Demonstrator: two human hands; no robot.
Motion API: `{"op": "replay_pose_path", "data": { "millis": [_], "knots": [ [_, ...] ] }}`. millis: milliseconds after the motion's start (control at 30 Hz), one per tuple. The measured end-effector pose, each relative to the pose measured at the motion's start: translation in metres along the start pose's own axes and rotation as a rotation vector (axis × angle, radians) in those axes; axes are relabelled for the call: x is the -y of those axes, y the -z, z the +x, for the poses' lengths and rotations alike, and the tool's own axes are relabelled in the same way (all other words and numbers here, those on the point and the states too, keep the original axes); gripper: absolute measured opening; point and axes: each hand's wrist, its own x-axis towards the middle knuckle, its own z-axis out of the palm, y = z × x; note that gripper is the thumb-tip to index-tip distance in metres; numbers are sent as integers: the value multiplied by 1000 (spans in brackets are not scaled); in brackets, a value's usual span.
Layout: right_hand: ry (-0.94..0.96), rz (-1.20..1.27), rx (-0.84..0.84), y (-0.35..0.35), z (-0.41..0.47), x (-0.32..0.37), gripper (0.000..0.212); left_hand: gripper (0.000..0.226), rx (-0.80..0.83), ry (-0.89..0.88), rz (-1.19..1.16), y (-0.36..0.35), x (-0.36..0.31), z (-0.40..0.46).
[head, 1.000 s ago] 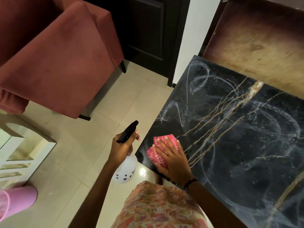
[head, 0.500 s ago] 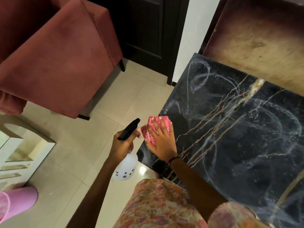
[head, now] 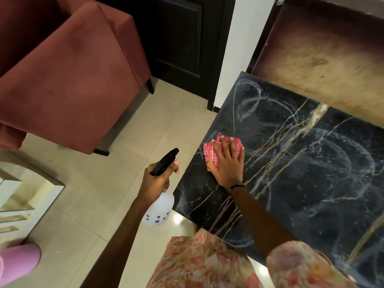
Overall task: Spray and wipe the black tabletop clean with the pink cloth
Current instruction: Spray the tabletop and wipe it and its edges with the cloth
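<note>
Rust-red armchair (head: 68,75) at far left on pale floor tiles (head: 99,183), well apart from the work. Further right, off the tabletop edge and over the floor: left hand (head: 158,179) curled round the neck of a white spray bottle (head: 160,208), black nozzle aimed up toward the tabletop, finger near the trigger, no mist visible. Just right of that, black marble-look tabletop (head: 311,183) with gold veins and pale swirled smears across much of its surface. Near its left edge: right hand (head: 227,163) laid flat, fingers straight and spread, pressing down on the pink cloth (head: 216,152), folded small and checked with white. Cloth lying on the tabletop, partly covered by the fingers.

Step in hand, by the look of it: wiping, with spraying paused. Smears remaining to the right and toward the far corner suggest plenty left to do. Next move likely calls for firm flat pressure, overlapping strokes rightward, and a fresh spray where streaks look dry.
</note>
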Motion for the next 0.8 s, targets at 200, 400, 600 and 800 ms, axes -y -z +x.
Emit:
{"op": "replay_pose_path", "data": {
  "millis": [200,400,600,800],
  "knots": [
    [202,33,-62,-5,-15,45,67,8,6,-3,-31,-8,-4,8],
    [285,12,-47,-13,-70,-12,65,39,16,16,-2,-18,-7,22],
    [-3,29,7,4,19,-58,73,26,-7,32,-24,-36,-14,53],
    [103,22,-71,13,51,5,69,29,32,9,-54,-46,-28,56]
  ]
}}
